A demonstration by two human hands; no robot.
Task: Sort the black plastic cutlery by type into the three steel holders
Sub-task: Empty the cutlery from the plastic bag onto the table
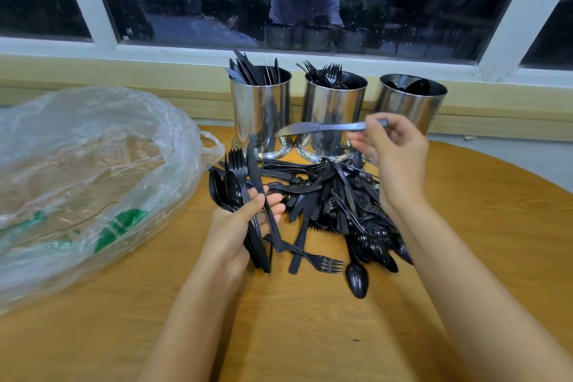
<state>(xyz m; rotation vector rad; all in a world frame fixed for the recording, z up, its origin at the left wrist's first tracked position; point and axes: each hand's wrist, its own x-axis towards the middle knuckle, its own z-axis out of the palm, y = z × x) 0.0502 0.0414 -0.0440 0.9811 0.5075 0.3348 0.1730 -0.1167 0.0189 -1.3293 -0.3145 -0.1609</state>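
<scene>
Three steel holders stand at the back of the table: the left holder (262,115) has knives, the middle holder (333,112) forks, the right holder (409,102) spoons. A pile of black cutlery (335,205) lies in front of them. My left hand (242,226) grips a mixed bunch of spoons, forks and a knife (245,183), heads pointing up. My right hand (393,152) pinches a single black knife (322,128) by its handle. It is held level, blade pointing left, in front of the left and middle holders.
A large crumpled clear plastic bag (86,177) with green print covers the left of the wooden table (310,335). A loose spoon (356,279) and fork (322,262) lie at the pile's near edge. A window sill and dark window run behind the holders.
</scene>
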